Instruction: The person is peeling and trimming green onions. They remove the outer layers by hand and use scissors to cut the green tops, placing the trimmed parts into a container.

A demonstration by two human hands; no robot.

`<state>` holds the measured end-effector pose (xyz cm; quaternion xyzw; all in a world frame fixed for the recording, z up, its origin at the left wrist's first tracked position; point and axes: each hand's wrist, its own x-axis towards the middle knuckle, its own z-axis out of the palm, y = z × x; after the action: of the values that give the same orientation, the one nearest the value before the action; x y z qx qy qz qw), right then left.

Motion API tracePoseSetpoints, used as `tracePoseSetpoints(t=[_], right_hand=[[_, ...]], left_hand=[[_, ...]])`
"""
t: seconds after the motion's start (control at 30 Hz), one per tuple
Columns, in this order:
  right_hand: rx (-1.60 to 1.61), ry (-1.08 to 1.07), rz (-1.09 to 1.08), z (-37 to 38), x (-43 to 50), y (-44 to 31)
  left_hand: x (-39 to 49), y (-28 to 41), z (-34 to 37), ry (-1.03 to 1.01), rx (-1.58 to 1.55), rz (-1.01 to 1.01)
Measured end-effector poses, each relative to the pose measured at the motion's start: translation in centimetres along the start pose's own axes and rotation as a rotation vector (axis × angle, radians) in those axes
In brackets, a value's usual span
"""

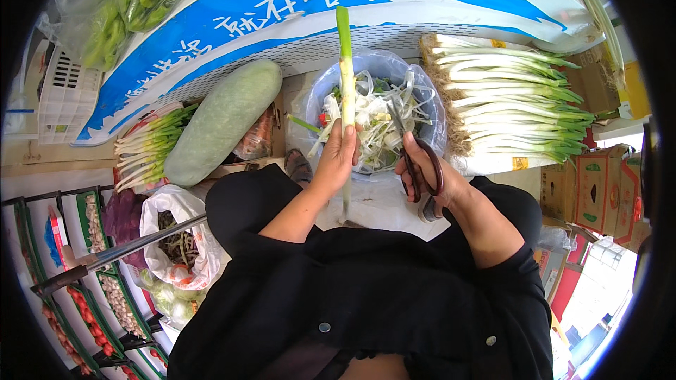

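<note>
My left hand [338, 153] grips a single leek-like green onion [346, 74] by its white lower part, its cut green end pointing away from me. In my right hand [425, 169] is a pair of scissors [397, 116] with dark red handles; my fingers are in the loops and the blades point up and away. Both hands are over the near side of a bin lined with a translucent plastic bag [437, 111]. White and green vegetable trimmings [377, 100] lie in it. The blades are apart from the onion.
To the right, a bundle of green onions with roots [507, 100] lies on a white sack. A large winter melon [227, 116] and thin scallions [153, 142] lie left. Cardboard boxes [599, 190] stack at right. A metal pole [142, 243] crosses near a white bag [158, 206].
</note>
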<state>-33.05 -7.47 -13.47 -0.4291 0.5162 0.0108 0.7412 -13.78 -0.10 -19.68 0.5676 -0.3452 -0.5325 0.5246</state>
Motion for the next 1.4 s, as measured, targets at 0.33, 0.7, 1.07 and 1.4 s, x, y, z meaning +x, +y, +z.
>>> tracePoseSetpoints(t=[0.33,0.7,1.07,1.4], right_hand=[[-0.045,0.193,-0.369,0.2,0.9,-0.8],[0.594,0.216,-0.58,-0.7,3.8,-2.2],[0.561,0.234,-0.625,-1.4,4.5,-1.7],[0.515,0.322,-0.662,-1.5,4.4,-2.0]], left_hand=[[1.5,0.9,-0.2,-0.056,-0.012,-0.023],[0.5,-1.2,1.8,-0.193,0.22,0.043],[0.3,-1.2,2.1,-0.195,0.139,-0.032],[0.8,-1.8,2.1,-0.017,0.336,0.199]])
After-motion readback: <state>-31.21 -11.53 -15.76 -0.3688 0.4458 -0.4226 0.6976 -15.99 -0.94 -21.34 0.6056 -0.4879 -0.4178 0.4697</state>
